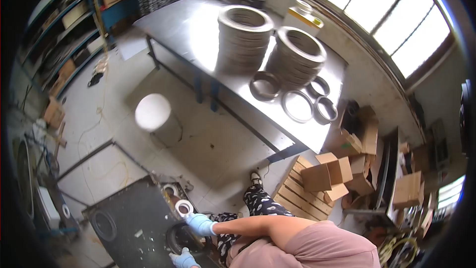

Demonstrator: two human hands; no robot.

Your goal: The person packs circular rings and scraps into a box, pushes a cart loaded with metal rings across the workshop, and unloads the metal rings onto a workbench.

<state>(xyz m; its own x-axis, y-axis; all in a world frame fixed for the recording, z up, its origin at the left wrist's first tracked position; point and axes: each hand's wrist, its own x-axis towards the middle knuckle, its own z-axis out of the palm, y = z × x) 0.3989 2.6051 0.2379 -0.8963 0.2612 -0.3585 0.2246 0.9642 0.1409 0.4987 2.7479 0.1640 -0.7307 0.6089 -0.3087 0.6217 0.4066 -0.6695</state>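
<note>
A dark round ring [172,240] is at the near edge of a dark, scuffed worktop [130,213], between my two blue-gloved hands. My right hand [201,225] is closed at the ring's upper right rim, its fingers partly hidden. The lower rim is gripped by my left hand [183,259], cut off by the bottom of the view. Just above my right hand stands a pale roll-like ring [184,208], very close to the glove. Another dark ring [104,224] lies flat at the worktop's left side.
A metal table [173,27] carries two tall stacks of metal rings [241,44] [297,59] and several loose rings [297,106]. A white-topped bin [153,112] stands on the floor. Open cardboard boxes [327,173] sit on a wooden pallet [292,193] at right. Shelves [64,34] line the left wall.
</note>
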